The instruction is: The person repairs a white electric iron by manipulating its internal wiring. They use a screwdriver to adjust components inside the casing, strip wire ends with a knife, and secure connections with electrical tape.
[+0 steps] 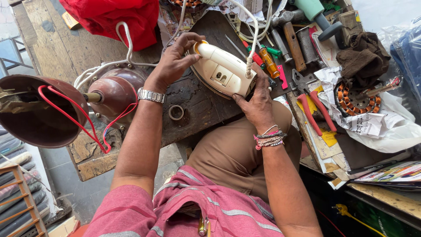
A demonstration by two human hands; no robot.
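Firmly gripped, cream iron (221,70), left hand (172,63), right hand (256,103)

small yellow-brown box (70,19) | top left on bench || glossy colourful leaflet (397,172) | lower right

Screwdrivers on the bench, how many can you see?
2: an orange-handled screwdriver and a green-handled screwdriver, both just right of the iron that the left hand and right hand hold. More may hide in the clutter.

A worn wooden tabletop (52,48) carries a brown fan motor (115,94) at nine o'clock, a tape ring (176,112) near centre, red-handled pliers (313,107) at three, and screwdrivers (268,61) at one o'clock.
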